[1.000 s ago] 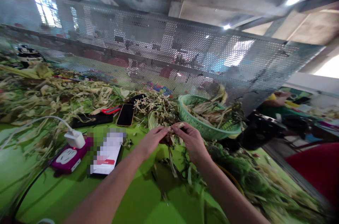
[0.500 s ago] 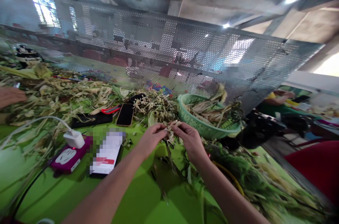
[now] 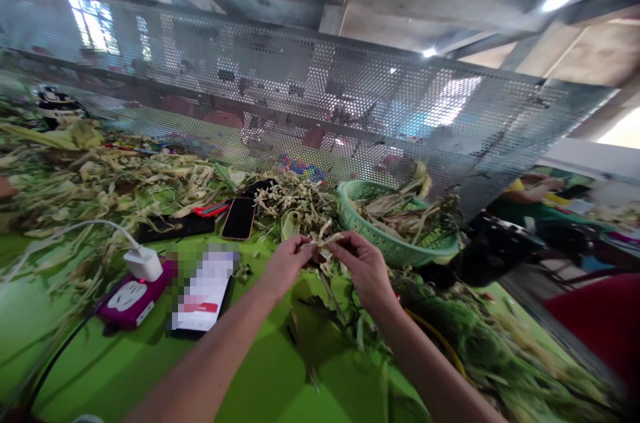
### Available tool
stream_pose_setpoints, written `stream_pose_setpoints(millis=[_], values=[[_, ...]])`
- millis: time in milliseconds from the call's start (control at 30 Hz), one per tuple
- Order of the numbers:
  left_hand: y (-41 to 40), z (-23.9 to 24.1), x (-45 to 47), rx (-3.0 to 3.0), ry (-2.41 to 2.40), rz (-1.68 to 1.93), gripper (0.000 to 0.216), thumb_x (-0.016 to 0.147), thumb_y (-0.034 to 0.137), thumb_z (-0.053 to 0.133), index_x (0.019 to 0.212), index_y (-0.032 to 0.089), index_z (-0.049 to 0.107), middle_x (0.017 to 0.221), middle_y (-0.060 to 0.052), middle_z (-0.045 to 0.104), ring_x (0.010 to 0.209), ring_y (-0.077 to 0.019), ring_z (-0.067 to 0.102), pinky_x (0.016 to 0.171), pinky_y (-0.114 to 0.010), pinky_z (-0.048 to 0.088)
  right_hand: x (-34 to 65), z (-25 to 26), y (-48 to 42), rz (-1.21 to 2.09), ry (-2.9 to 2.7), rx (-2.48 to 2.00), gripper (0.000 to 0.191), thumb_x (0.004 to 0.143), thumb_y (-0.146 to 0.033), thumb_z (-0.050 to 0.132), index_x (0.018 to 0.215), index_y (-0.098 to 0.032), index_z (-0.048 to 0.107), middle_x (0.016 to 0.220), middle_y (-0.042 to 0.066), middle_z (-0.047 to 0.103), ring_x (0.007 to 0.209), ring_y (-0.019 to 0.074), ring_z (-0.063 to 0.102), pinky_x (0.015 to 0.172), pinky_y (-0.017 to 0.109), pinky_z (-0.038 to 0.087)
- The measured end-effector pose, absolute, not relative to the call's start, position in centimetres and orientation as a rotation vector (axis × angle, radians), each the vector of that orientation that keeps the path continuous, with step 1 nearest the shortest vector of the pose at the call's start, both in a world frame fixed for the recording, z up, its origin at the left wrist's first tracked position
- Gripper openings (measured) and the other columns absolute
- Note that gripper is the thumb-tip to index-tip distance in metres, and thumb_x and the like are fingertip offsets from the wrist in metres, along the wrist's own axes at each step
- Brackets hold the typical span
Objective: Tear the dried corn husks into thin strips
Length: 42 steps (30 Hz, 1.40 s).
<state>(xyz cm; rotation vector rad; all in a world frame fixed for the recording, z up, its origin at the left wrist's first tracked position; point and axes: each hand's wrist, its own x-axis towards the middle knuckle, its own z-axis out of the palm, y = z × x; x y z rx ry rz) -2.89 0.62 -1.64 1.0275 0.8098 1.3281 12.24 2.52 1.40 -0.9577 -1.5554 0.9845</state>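
Over the front middle of the green table [image 3: 250, 370], my left hand [image 3: 290, 266] and my right hand [image 3: 364, 266] face each other, fingertips close together. Both pinch a small piece of pale dried husk strips [image 3: 327, 242], some of which stick up and outward between the fingers. Thumbs and forefingers are pressed together; the other fingers of each hand are curled and partly hidden. A heap of short, knotted-looking dried husk pieces [image 3: 295, 200] lies just behind my hands. Below them are loose darker leaf scraps [image 3: 333, 296].
A green basket [image 3: 380, 236] of dried husks stands at right, beside green netting-like fibre [image 3: 450, 323]. Left are a lit phone [image 3: 205, 296], a dark phone [image 3: 239, 218], red-handled scissors [image 3: 213, 208] and a purple power strip [image 3: 135, 296]. A perforated metal screen [image 3: 280, 90] stands behind.
The husk strips now spread wider between my fingers, and my right hand has shifted slightly right. Another person's hand at the left edge has mostly left the view.
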Motion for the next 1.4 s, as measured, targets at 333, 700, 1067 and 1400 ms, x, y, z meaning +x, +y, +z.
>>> stream_pose_setpoints(millis=[333, 700, 1067, 1400], values=[[0.8, -1.8, -2.9, 0.820, 0.717, 1.333, 0.031, 0.067, 0.040, 0.074, 0.078, 0.015, 0.061, 0.071, -0.001, 0.060, 0.065, -0.0123, 0.055, 0.070, -0.028, 0.044, 12.9, 2.5, 2.5, 0.772, -2.015, -0.885, 0.010, 0.080, -0.030, 0.066, 0.076, -0.021, 0.067, 0.075, 0.002, 0.062, 0.075, 0.0189, 0.055, 0.072, 0.030, 0.043], [0.4, -0.5, -3.6, 0.899, 0.806, 1.320, 0.035, 0.065, 0.039, 0.076, 0.087, 0.014, 0.065, 0.081, -0.003, 0.063, 0.075, -0.0133, 0.057, 0.074, -0.027, 0.044, 13.2, 2.4, 2.9, 0.997, -1.770, -0.929, 0.023, 0.077, -0.041, 0.068, 0.080, -0.019, 0.063, 0.071, 0.001, 0.059, 0.068, 0.0155, 0.051, 0.062, 0.027, 0.041], [0.5, -1.0, -3.4, 0.870, 0.781, 1.306, 0.035, 0.066, 0.038, 0.076, 0.088, 0.014, 0.066, 0.084, -0.005, 0.063, 0.074, -0.0135, 0.057, 0.075, -0.029, 0.045, 12.9, 1.1, 3.1, 1.016, -1.820, -1.018, 0.027, 0.072, -0.044, 0.070, 0.080, -0.019, 0.065, 0.075, 0.002, 0.064, 0.069, 0.0172, 0.055, 0.063, 0.028, 0.043], [0.7, -1.0, -3.0, 0.806, 0.748, 1.361, 0.026, 0.065, 0.034, 0.076, 0.078, 0.014, 0.065, 0.072, -0.002, 0.060, 0.066, -0.0117, 0.053, 0.071, -0.027, 0.043, 12.8, 1.4, 3.0, 0.869, -2.016, -1.011, 0.018, 0.080, -0.038, 0.063, 0.079, -0.020, 0.064, 0.072, -0.001, 0.060, 0.069, 0.0163, 0.053, 0.064, 0.026, 0.040]])
